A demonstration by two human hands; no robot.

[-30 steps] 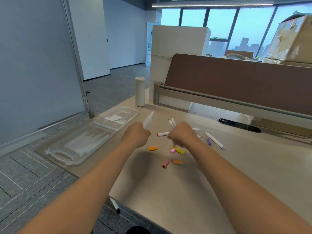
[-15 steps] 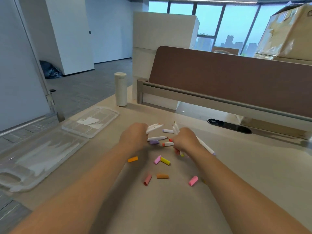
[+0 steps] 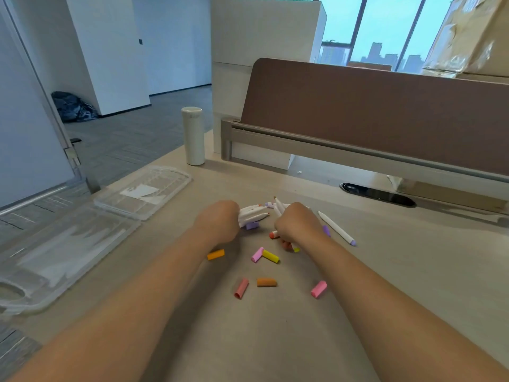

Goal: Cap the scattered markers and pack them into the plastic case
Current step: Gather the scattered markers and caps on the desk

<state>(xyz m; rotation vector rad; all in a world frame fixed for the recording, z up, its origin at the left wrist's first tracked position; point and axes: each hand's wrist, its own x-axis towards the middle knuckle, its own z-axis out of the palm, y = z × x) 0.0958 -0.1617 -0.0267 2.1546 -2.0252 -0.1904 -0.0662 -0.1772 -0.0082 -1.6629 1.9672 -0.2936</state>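
left hand point(image 3: 217, 220) grip clamped on marker bundle point(image 3: 252, 213); right hand point(image 3: 296, 226) clamped on more markers point(image 3: 279, 206). Six loose caps point(image 3: 266, 282) nearside, one open case point(image 3: 68, 244) at worktop point(image 3: 413, 271) left edge.

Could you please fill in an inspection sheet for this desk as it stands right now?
Surface: beige desk, with a dark grommet at the back.
Job's things: uncapped markers mostly in the hands, one marker lying to the right; loose caps scattered nearby; clear case open at left, no markers inside.
Clutter: white bottle.
Hands: left hand grips a bundle of markers; right hand grips several more.
Cables: nothing seen.
Surroundings: brown divider, cardboard boxes, black bag on the floor.
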